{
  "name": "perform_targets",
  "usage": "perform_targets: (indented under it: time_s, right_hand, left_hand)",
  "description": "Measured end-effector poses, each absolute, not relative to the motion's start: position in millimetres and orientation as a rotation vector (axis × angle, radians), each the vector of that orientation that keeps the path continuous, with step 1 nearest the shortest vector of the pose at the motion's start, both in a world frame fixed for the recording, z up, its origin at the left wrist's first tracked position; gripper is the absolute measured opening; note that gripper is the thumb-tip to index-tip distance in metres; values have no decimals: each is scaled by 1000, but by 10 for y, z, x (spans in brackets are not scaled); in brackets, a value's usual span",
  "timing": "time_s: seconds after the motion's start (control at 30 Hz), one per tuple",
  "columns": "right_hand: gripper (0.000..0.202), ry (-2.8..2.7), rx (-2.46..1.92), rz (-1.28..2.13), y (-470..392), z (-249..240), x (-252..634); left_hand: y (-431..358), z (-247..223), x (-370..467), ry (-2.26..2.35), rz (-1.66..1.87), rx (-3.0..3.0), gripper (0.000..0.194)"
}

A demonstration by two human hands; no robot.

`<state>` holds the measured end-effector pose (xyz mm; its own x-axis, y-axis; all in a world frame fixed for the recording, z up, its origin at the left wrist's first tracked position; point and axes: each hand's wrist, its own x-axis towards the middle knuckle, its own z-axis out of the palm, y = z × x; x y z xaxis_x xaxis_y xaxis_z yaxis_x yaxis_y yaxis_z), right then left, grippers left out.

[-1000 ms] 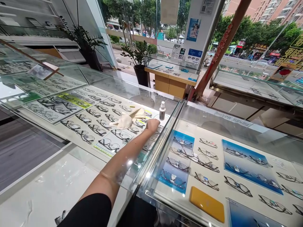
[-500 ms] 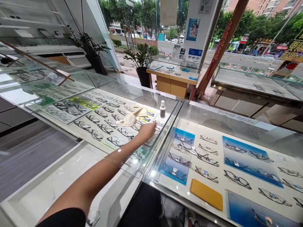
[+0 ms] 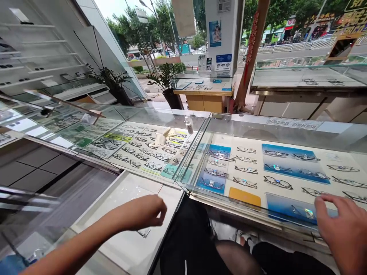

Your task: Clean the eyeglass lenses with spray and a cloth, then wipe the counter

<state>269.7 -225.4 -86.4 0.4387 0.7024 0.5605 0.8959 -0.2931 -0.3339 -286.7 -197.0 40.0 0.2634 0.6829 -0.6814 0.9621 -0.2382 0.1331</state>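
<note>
My left hand (image 3: 146, 211) hangs over the open white drawer (image 3: 114, 202), its fingers curled down with nothing visible between them. At the right edge, my right hand (image 3: 344, 221) is above the front rim of the right glass case, thumb and fingers apart and holding nothing. Rows of eyeglasses (image 3: 279, 182) lie in this case, some on blue cards (image 3: 289, 162). A mustard-yellow case (image 3: 245, 196) lies near its front edge. On the left glass case rest a crumpled cream cloth (image 3: 164, 137) and an upright white bottle (image 3: 189, 125), over more rows of eyeglasses.
A wooden display cabinet (image 3: 204, 102) stands beyond the counters, with potted plants (image 3: 172, 95) to its left. Another glass case (image 3: 304, 78) is at the back right. Below the counter front, dark-clothed legs (image 3: 183, 244) and a shoe are visible.
My left hand has drawn back from beside the bottle to above the drawer. My right hand has come into view at the right. The camera view has shifted; the cloth and bottle remain on the glass.
</note>
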Motion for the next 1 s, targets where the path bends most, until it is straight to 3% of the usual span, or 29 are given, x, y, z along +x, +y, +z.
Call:
perform_targets:
  time_s: [0.17,0.27,0.57,0.73,1.0]
  right_hand:
    - [28,-1431,-1945,-481,-2220,-868,2725]
    - [30,-1459,-1934,-473,-2216,-892,2757]
    - [28,-1469,-1949,-456,-2224,-842,2700]
    - [27,-1489,-1932,-451,-2238,-840,2699]
    - [29,-1450,-2014,-367,-2262,-997,2857]
  left_hand:
    - [-1640,740,-1973,1366,-116,2625,33]
    - [-1286,570,-1527,1385,-155,2875,43]
    - [-788,191,-1056,1474,-379,2989,46]
    - [-1091,456,-1181,1445,-287,2995,50]
    - [-2318,1230,-1994,1261,-270,2618,55]
